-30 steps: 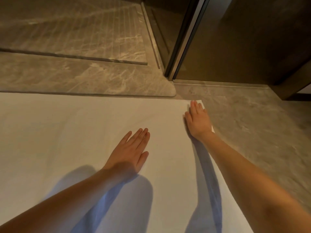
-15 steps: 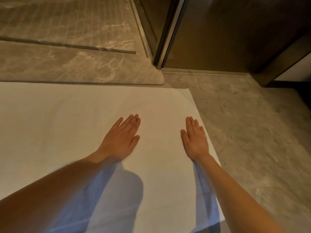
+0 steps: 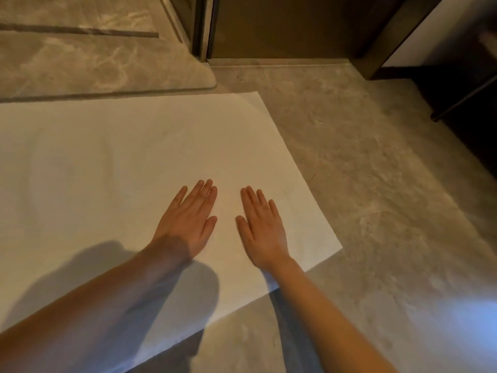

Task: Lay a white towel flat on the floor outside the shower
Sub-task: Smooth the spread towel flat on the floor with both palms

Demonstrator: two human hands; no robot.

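A white towel (image 3: 121, 157) lies spread flat on the grey stone floor, its far edge running along the shower threshold (image 3: 107, 91). My left hand (image 3: 188, 222) rests palm down on the towel, fingers straight and together. Beside it my right hand (image 3: 262, 227) also lies flat on the towel, close to the near right corner. The two hands are a short gap apart. The towel's left part runs out of view.
The raised marble shower step (image 3: 80, 57) is at the back left. A dark metal door frame (image 3: 203, 28) stands behind the towel's far corner, with a brown wall (image 3: 282, 25) to its right. Dark furniture (image 3: 468, 98) stands at the far right. Bare floor (image 3: 376, 197) lies to the right.
Both hands have slid back toward me over the towel, the right one from the far right corner down along the right edge. The hands are closer together and the near edge shows.
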